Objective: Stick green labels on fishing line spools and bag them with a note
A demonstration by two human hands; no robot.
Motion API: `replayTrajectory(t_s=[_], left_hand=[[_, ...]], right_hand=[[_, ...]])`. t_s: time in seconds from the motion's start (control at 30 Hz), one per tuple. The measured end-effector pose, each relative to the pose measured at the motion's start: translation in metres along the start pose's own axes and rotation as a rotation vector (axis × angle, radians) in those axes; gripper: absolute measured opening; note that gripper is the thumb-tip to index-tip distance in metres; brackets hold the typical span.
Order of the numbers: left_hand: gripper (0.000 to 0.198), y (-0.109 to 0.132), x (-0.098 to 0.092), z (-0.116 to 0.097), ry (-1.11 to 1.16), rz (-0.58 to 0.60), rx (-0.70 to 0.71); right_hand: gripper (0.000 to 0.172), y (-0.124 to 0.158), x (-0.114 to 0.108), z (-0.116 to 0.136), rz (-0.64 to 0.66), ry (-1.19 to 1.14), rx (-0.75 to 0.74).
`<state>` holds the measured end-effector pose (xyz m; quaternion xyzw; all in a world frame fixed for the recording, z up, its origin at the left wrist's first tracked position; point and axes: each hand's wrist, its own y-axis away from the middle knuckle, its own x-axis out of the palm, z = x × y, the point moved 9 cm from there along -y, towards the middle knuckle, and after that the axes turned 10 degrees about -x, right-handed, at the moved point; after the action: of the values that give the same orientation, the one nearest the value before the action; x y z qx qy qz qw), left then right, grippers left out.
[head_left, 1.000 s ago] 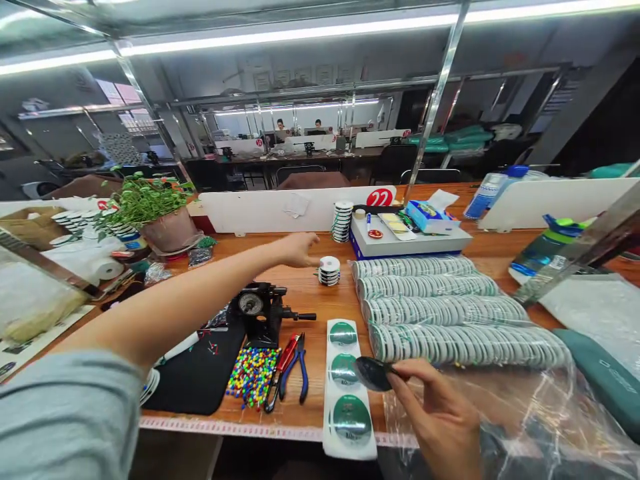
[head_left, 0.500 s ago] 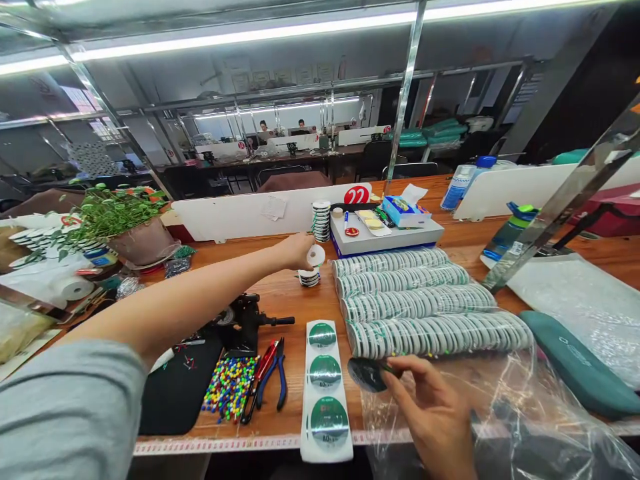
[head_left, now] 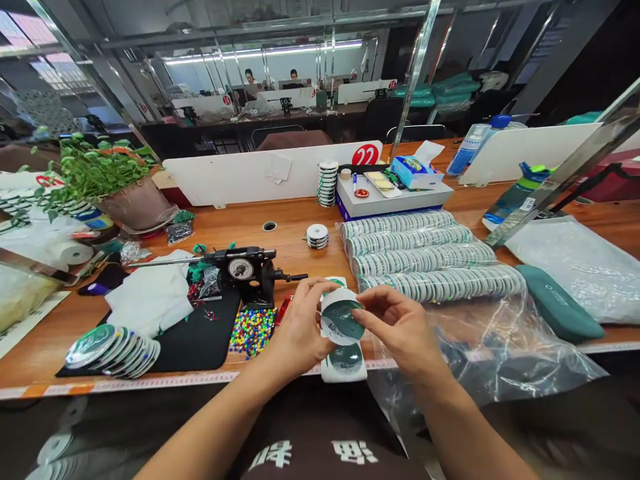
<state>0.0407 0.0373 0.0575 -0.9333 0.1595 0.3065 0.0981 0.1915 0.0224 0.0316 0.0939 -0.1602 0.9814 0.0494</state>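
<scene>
My left hand (head_left: 304,321) is closed around a white spool (head_left: 341,294), its flat face turned up toward me. A round green sticker marked 8.0 (head_left: 344,320) lies over that face. With thumb and fingers, my right hand (head_left: 399,328) pinches the sticker's right edge against the spool. Beneath both hands is a strip of the same green stickers (head_left: 345,372), partly covered. A short stack of white spools (head_left: 317,235) stands just beyond, and a taller stack (head_left: 327,183) rises behind it.
Bagged rows of spools (head_left: 430,257) lie on the right. A black winding device (head_left: 245,270), colourful beads (head_left: 253,331) and a black mat (head_left: 200,347) are on the left. Several labelled spools (head_left: 113,350) lean near the front edge. A grey box (head_left: 400,200) stands at the back.
My left hand has come back from the short spool stack with a spool. My right hand has brought the sticker up and left onto it. The view has tilted down.
</scene>
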Motion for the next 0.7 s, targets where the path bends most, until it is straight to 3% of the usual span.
replayTrajectory(t_s=[0.1,0.3,0.7], left_hand=[[0.061,0.012,-0.002,0.011,0.137,-0.006,-0.056],[0.065,0.022,0.017,0.039,0.556,0.190,-0.278],[0.063,0.022,0.017,0.043,0.614,0.196,-0.268]], right_hand=[[0.028,0.004,0.008,-0.005,0.025,0.064,-0.005],[0.029,0.008,0.015,-0.009,0.048,0.151,-0.033],[0.020,0.011,0.019,-0.008,0.059,0.333,-0.090]])
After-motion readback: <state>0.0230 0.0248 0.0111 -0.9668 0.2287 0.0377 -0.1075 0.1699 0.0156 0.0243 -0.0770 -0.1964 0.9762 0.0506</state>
